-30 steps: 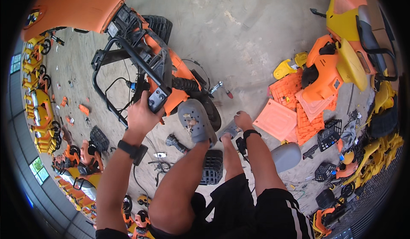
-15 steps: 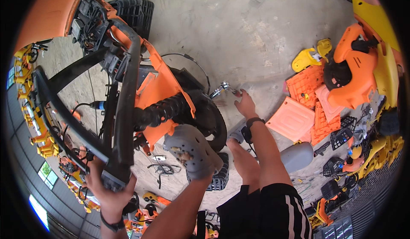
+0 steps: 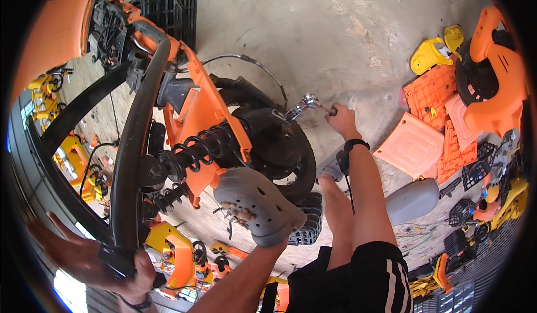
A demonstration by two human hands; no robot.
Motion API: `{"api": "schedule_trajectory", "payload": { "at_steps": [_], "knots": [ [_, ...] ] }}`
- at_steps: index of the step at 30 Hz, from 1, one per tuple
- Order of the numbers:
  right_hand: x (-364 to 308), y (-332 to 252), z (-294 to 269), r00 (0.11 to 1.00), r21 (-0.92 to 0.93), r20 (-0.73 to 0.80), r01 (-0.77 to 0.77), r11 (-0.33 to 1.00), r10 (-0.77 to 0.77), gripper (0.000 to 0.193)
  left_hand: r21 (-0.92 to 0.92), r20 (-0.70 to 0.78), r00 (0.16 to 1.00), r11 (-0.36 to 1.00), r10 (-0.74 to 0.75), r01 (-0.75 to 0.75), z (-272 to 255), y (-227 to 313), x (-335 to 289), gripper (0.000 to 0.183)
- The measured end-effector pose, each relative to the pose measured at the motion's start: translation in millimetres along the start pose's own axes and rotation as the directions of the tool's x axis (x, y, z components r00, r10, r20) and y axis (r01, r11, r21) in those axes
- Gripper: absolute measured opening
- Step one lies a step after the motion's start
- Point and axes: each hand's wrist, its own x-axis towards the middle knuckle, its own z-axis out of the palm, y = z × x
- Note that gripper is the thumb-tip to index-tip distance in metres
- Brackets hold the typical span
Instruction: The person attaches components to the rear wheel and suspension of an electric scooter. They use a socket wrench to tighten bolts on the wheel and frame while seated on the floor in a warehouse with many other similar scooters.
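Note:
The partly stripped vehicle has a black tubular frame [image 3: 131, 145], orange body panels, a coil-spring shock absorber [image 3: 196, 152] and a black wheel [image 3: 279, 162]. My left hand [image 3: 95, 265] bears on the lower end of the frame, with the thumb on one side and the fingers stretched along the other. In my right hand [image 3: 342, 120] is the handle of a ratchet wrench [image 3: 304, 105]; its chrome head reaches to the wheel hub area. What the socket sits on is too small to make out. My foot in a grey clog [image 3: 257, 206] presses against the orange part beside the wheel.
Orange flat panels [image 3: 411, 145], yellow parts [image 3: 428, 55] and an orange fairing [image 3: 498, 72] lie on the right. A grey rounded piece [image 3: 414, 201] is near my leg. Black crates [image 3: 168, 13] stand by the vehicle, and a black cable [image 3: 246, 59] arches over the wheel.
The frame end has tipped down and left, with my left hand following and its fingers now spread. My right hand and the ratchet wrench sit higher and further right in view.

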Motion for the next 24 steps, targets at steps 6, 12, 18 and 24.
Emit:
{"api": "schedule_trajectory", "payload": {
  "at_steps": [6,12,18,24],
  "knots": [
    [-5,-5,-24,0.995,-0.008,0.096,-0.032,0.999,0.032,0.021,-0.055,0.284,0.950,0.991,0.129,-0.118,-4,13,20,0.032],
    [-4,-1,-20,0.986,0.113,0.097,-0.147,0.983,0.136,0.025,-0.054,0.292,0.946,0.990,0.139,-0.128,-4,16,20,0.026],
    [-8,-13,-28,0.962,0.036,0.167,-0.225,0.974,0.216,0.025,-0.085,0.316,0.937,0.988,0.147,-0.127,-4,12,22,0.027],
    [-23,-11,-32,0.969,0.007,0.101,-0.225,0.974,0.223,0.027,-0.132,0.308,0.934,0.980,0.182,-0.148,-3,8,23,0.031]
  ]
}}
